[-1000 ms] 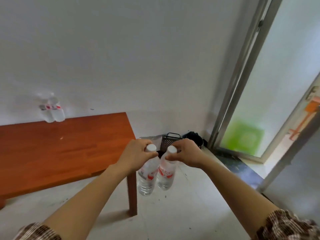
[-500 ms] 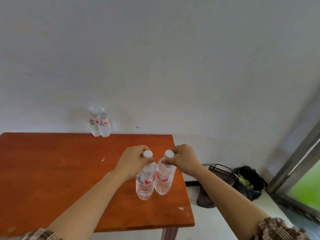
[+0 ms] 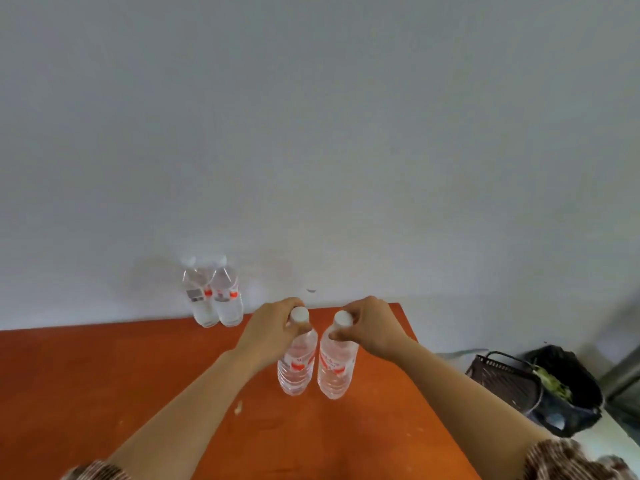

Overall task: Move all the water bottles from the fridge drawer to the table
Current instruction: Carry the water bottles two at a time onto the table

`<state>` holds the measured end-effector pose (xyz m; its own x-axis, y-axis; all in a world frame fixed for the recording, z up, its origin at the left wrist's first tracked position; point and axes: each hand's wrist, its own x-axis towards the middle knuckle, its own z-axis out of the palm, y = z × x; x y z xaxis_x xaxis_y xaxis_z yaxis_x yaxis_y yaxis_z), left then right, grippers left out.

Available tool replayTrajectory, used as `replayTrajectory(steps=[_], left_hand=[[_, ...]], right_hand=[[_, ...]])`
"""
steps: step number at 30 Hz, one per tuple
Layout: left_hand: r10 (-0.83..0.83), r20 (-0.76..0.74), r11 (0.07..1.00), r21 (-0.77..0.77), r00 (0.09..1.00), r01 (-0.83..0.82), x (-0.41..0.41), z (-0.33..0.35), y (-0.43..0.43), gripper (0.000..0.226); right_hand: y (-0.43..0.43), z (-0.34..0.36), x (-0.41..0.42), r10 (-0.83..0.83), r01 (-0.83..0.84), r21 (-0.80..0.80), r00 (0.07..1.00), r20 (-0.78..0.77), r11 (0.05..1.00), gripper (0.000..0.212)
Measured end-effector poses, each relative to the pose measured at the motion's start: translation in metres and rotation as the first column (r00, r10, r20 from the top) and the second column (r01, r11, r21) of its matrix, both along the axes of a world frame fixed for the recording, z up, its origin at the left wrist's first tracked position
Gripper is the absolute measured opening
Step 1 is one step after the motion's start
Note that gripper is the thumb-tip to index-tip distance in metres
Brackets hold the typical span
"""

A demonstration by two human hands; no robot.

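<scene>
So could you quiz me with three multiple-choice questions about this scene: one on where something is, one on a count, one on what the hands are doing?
1. Where do the two bottles that nobody holds stand?
A. On the floor by the basket
B. At the table's far edge, against the wall
C. At the table's near edge

2. How many water bottles show in all?
A. Two
B. Three
C. Four

3. How does each hand hold its bottle?
A. By the neck, just under the cap
B. Around the base
C. Flat on the palm

Answers:
1 B: the far pair of bottles stands where the table meets the wall.
2 C: that pair plus the left-hand bottle and right-hand bottle.
3 A: the left hand and right hand each close their grip around a bottle neck, white caps showing.
</scene>
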<state>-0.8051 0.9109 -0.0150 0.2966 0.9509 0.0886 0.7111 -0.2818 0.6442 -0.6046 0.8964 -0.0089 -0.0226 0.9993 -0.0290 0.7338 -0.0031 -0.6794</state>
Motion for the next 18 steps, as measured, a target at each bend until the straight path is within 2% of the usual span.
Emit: replayTrajectory(steps=[5,12,18], left_hand=[[0.073,0.003,0.997,0.030,0.997,-0.073,-0.031,-0.010,0.073,0.016],[0.128,-0.050,0.991,0.037,0.991,-0.126,-0.059,-0.027,0.147,0.024],[0.225,-0.064,0.973,0.075,0.972,-0.220,-0.069,-0.046,0.189,0.031]], right_hand=[[0.073,-0.015,-0.036,-0.098,0.098,-0.017,0.995,0.013,0.995,0.037],[0.150,-0.033,-0.074,-0.211,0.211,-0.065,0.977,-0.002,0.975,0.034],[0.196,-0.041,-0.100,-0.284,0.283,-0.076,0.959,0.000,0.956,0.041]])
